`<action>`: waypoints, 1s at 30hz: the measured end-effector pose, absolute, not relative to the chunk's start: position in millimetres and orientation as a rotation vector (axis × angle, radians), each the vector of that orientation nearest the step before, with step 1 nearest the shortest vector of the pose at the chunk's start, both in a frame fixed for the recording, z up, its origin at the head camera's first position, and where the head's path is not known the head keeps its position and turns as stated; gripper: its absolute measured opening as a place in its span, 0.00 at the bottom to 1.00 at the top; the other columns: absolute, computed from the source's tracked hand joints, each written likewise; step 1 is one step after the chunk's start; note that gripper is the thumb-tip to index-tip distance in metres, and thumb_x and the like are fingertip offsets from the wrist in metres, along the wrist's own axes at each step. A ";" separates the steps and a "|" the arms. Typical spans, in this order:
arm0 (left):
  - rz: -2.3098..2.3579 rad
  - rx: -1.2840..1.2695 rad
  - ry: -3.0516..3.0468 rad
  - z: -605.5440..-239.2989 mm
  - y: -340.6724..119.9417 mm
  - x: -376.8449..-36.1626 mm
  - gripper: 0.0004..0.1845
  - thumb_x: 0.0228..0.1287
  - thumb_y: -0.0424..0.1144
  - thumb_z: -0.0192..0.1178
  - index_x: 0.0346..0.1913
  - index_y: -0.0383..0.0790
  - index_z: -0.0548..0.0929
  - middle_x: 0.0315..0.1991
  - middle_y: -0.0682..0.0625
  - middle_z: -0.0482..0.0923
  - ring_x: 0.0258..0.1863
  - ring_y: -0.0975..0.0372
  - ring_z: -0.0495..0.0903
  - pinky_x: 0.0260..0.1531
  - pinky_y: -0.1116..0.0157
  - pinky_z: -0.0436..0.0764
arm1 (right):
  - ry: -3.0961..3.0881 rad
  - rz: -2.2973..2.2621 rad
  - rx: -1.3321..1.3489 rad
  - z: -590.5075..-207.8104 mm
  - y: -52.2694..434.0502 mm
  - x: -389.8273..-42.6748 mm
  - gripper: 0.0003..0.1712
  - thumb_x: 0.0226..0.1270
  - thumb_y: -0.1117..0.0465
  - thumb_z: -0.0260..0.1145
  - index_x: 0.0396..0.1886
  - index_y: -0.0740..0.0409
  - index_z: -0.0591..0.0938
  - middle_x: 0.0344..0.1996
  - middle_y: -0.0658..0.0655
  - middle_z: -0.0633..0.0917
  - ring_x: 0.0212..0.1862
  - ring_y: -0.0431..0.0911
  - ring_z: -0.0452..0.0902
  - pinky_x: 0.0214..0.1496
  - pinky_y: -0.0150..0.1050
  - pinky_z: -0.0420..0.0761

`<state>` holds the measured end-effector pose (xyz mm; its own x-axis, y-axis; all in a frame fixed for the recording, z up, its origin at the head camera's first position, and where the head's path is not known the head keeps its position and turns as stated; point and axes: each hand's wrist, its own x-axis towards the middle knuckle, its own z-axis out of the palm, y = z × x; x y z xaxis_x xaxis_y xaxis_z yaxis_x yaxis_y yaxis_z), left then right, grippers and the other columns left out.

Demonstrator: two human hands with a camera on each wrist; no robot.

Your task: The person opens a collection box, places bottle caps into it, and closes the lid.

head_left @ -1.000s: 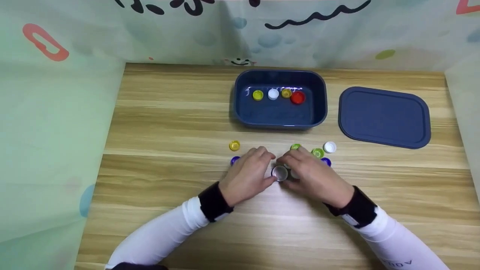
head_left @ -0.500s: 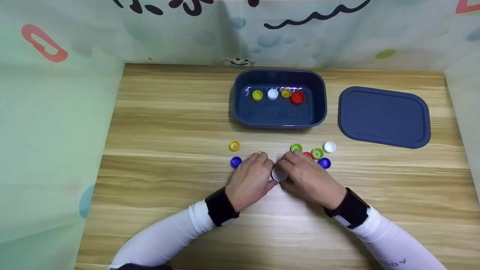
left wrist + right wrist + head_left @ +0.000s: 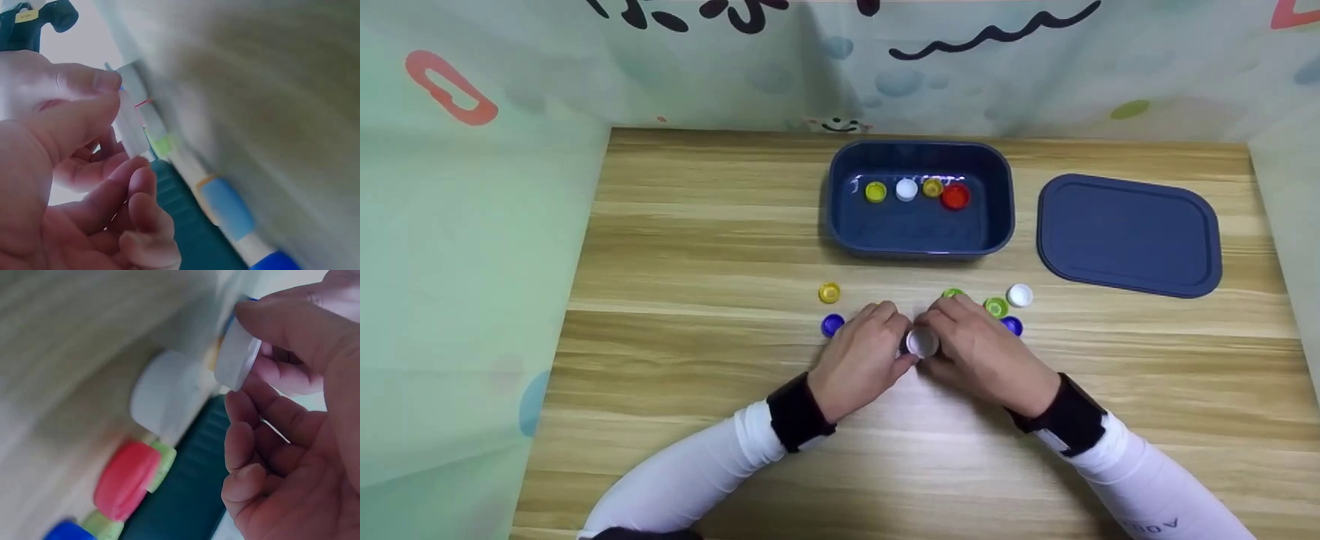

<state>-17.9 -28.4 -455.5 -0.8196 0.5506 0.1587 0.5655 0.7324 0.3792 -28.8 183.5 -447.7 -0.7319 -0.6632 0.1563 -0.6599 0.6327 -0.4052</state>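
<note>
Pinched by thumb and fingers of both left hand (image 3: 859,360) and right hand (image 3: 994,352): a short, round, white plastic cap (image 3: 922,343), hollow face up to the head view. Lying about 3 o'clock from the left hand and 9 o'clock from the right, equally near to both; squat and round, so without a marked long axis. Contact with the wood-grain bench (image 3: 697,300): cannot tell.

Just past the right hand in its wrist view: a broad white cap (image 3: 169,394) and a red cap (image 3: 128,478). Around the held cap: a violet-blue cap (image 3: 832,325) between 9 and 10 o'clock, an amber cap (image 3: 829,292) at 10, a lime-green cap (image 3: 996,307) at 2.

Farther, at 12 o'clock: a navy rectangular tub (image 3: 915,232) with four caps inside; at 2, a flat navy lid (image 3: 1129,236).

Against one second ago: left fingers closer in round the cap, formerly spread wider; a second pale cap beside it, visible then, now out of sight in the head view.
</note>
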 end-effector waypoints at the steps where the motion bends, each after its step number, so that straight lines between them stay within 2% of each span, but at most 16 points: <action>1: -0.708 -0.923 -2.881 -453.1 -28.4 -19.3 0.14 0.63 0.44 0.77 0.42 0.38 0.86 0.37 0.50 0.78 0.38 0.57 0.80 0.38 0.62 0.82 | 2.831 -0.722 -1.128 -444.4 184.2 -29.7 0.24 0.56 0.63 0.84 0.50 0.62 0.85 0.44 0.57 0.84 0.49 0.52 0.78 0.54 0.45 0.82; 7: -1.130 -0.851 -2.864 -436.5 -24.6 -34.4 0.18 0.69 0.37 0.73 0.57 0.34 0.84 0.46 0.46 0.80 0.44 0.59 0.80 0.46 0.66 0.82 | 2.816 -0.946 -0.917 -425.2 187.9 -38.4 0.25 0.58 0.70 0.82 0.53 0.66 0.82 0.48 0.60 0.81 0.44 0.50 0.80 0.45 0.43 0.85; 12: -1.457 -0.744 -2.831 -424.6 -17.4 -48.5 0.25 0.69 0.33 0.72 0.66 0.32 0.80 0.49 0.46 0.78 0.44 0.60 0.80 0.46 0.70 0.80 | 2.866 -1.077 -0.808 -415.0 190.9 -49.3 0.25 0.59 0.72 0.80 0.55 0.68 0.81 0.48 0.62 0.79 0.42 0.53 0.80 0.42 0.41 0.85; 21: -1.905 -0.525 -2.730 -406.3 1.6 -76.9 0.27 0.72 0.30 0.68 0.71 0.31 0.76 0.56 0.45 0.76 0.49 0.62 0.83 0.50 0.72 0.83 | 2.996 -1.134 -0.665 -402.4 201.0 -78.0 0.26 0.59 0.71 0.81 0.56 0.69 0.82 0.46 0.63 0.78 0.41 0.52 0.78 0.39 0.33 0.75; 25: -2.078 -0.446 -2.661 -401.7 10.5 -90.2 0.27 0.74 0.30 0.65 0.72 0.32 0.73 0.63 0.42 0.77 0.55 0.61 0.83 0.53 0.73 0.82 | 3.002 -1.152 -0.535 -398.4 205.2 -90.8 0.27 0.61 0.71 0.79 0.59 0.69 0.82 0.47 0.64 0.79 0.40 0.50 0.79 0.40 0.31 0.76; 30: -2.179 -0.423 -2.617 -402.8 19.7 -108.0 0.27 0.77 0.30 0.62 0.74 0.33 0.69 0.72 0.40 0.73 0.62 0.56 0.81 0.57 0.71 0.81 | 2.981 -1.184 -0.395 -400.9 211.1 -105.3 0.24 0.67 0.67 0.74 0.61 0.68 0.82 0.47 0.63 0.81 0.43 0.51 0.82 0.43 0.32 0.80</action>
